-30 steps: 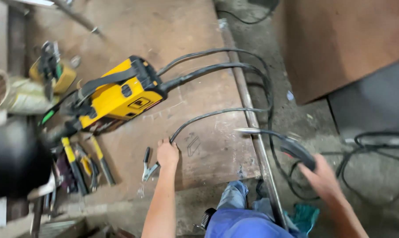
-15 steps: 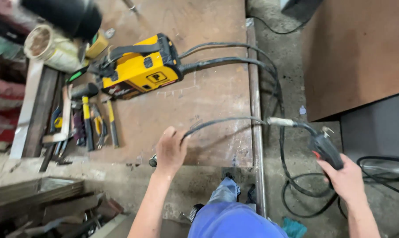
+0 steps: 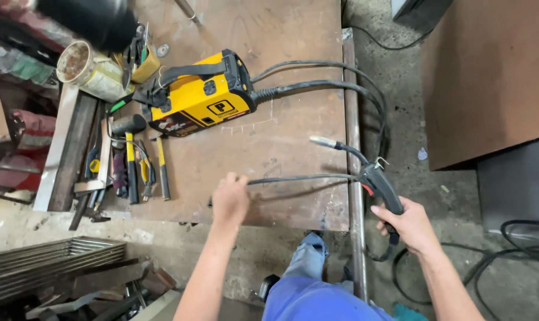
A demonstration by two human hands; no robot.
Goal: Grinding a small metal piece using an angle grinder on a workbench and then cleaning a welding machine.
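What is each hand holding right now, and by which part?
The right hand grips the welding torch by its black handle, nozzle pointing away over the workbench. The left hand holds a thin black cable near its end.

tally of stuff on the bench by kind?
Welder: 1
Torch, in right hand: 1
Cable, at left hand: 1
Hammers: 2
Tin can: 1
Total: 6. Smaller tools at the left edge are too cluttered to count.
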